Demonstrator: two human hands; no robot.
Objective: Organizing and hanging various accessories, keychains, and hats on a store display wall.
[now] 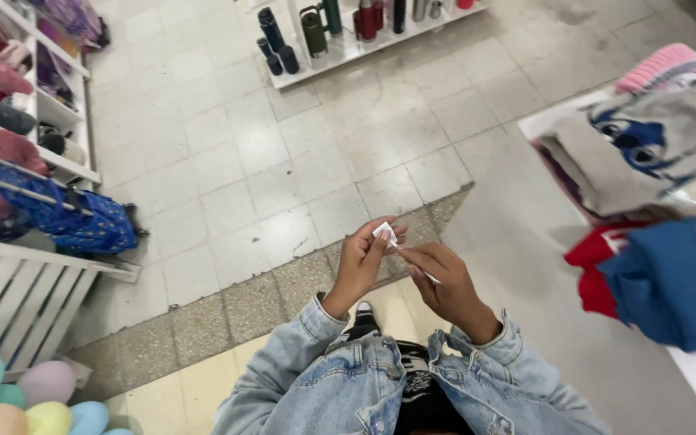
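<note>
Both of my hands are raised together over a tiled shop floor, in pale denim sleeves. My left hand (362, 262) pinches a small white paper tag (385, 234) between thumb and fingertips. My right hand (443, 282) touches the same tag from the right, with its fingers closed on a thin white strip that hangs from it. What the tag shows is too small to tell.
A white table (525, 234) at the right holds folded clothes: grey (646, 149), red and blue (674, 282). A low shelf with bottles (316, 36) stands ahead. Racks with bags (66, 217) and pastel balls (18, 399) fill the left.
</note>
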